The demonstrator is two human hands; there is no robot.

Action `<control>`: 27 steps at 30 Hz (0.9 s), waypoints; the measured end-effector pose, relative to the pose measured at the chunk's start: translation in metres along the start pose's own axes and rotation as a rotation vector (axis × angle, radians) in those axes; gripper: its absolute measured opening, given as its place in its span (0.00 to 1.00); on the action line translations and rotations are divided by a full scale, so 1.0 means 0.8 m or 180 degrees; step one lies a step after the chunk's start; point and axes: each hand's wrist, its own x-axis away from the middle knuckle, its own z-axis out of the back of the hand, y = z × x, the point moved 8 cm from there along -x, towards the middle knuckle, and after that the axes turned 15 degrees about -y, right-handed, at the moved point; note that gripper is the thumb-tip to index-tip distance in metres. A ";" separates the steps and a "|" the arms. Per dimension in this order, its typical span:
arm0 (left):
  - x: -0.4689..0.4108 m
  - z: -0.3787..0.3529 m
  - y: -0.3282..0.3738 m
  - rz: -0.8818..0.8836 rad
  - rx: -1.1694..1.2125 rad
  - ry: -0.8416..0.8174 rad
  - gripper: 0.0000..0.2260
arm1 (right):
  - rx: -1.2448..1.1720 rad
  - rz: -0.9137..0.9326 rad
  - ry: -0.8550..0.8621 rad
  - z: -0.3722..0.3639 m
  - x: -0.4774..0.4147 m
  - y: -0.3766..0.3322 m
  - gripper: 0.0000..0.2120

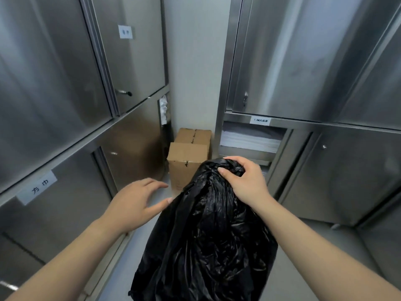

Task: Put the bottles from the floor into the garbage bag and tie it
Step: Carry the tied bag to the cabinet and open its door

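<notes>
A full black garbage bag hangs in front of me, its top bunched together. My right hand is closed around that gathered neck and holds the bag up. My left hand hovers just left of the bag with its fingers spread, thumb close to the plastic, holding nothing. No bottles show on the floor; whatever is in the bag is hidden by the black plastic.
Steel cabinets line the left side and more cabinets the right, leaving a narrow aisle. A cardboard box stands against the back wall. An open shelf holds folded white linen. Pale floor shows on both sides of the bag.
</notes>
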 end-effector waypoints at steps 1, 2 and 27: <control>-0.014 0.004 -0.009 -0.0028 -0.0012 0.0001 0.29 | 0.0044 -0.0019 0.0033 0.003 -0.013 0.001 0.08; -0.028 0.007 -0.016 -0.0048 -0.0018 -0.0004 0.29 | 0.0082 -0.0031 0.0070 0.007 -0.024 0.002 0.08; -0.350 0.041 -0.159 0.0548 -0.0038 -0.0218 0.28 | -0.0299 0.0498 -0.0403 0.018 -0.416 0.059 0.11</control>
